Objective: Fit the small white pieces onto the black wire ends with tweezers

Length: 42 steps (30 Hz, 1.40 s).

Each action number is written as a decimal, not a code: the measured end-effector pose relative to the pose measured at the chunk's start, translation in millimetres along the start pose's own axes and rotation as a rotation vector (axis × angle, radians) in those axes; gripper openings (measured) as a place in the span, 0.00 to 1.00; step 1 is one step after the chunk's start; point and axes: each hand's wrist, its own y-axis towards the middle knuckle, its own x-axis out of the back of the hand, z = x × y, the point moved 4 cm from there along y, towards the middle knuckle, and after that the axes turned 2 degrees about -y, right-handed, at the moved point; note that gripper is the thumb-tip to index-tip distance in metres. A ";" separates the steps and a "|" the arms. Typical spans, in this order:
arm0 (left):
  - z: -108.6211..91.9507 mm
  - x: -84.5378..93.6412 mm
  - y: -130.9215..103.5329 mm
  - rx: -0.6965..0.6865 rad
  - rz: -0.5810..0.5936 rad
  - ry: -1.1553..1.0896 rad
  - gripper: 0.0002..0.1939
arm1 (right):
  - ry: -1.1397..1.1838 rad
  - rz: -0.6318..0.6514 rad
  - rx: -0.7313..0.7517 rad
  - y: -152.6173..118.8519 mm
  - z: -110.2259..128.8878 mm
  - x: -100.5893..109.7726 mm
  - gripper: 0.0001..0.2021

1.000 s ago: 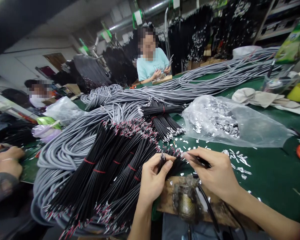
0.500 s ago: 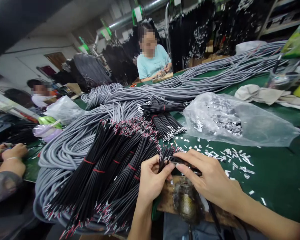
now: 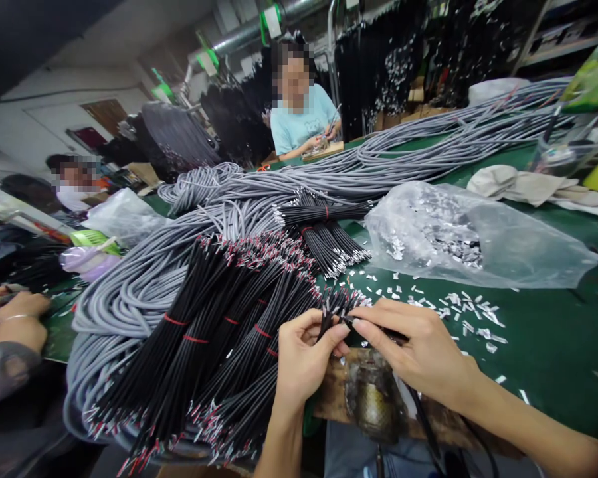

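My left hand (image 3: 303, 355) is closed round the ends of several thin black cables (image 3: 333, 312). Facing it from the right, my right hand (image 3: 411, 338) pinches a black cable between thumb and fingers, its tip close to my left fingertips. That cable trails down past the wooden board (image 3: 329, 392), on which a dark, rounded metal tool (image 3: 373, 401) sits just below my hands. Large bundles of black cables (image 3: 179, 332), tied with red bands and showing red and white ends, lie to the left of my left hand.
Thick grey cables (image 3: 129, 292) curve across the green table (image 3: 543, 332). Small silvery pieces (image 3: 471, 309) lie scattered beside a clear plastic bag (image 3: 518, 255). A person in light blue (image 3: 303, 126) sits opposite; another person's hands (image 3: 22, 312) are at far left.
My right fingers have shifted slightly, and the dark cable tip between my hands now shows where a lighter strip was. My left hand keeps its grip. The view has shifted a little.
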 end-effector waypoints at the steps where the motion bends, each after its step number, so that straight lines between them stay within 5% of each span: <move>1: 0.4 -0.7 -0.1 0.000 0.033 -0.007 0.07 | 0.017 0.002 -0.004 0.6 -0.1 0.6 0.10; 7: -1.4 -5.3 -1.8 -0.007 0.112 0.022 0.09 | 0.105 -0.097 -0.107 4.8 -2.9 5.3 0.08; 18: 1.9 -4.5 0.2 0.004 0.014 0.039 0.07 | 0.224 -0.054 -0.094 1.5 3.0 1.7 0.10; 27: 14.7 -2.5 0.2 0.027 0.217 0.008 0.07 | 0.155 -0.024 -0.170 0.4 -14.3 -4.1 0.09; 42: -2.3 -1.7 0.3 -0.017 0.099 0.004 0.16 | 0.212 0.025 -0.228 6.8 -2.4 -5.4 0.11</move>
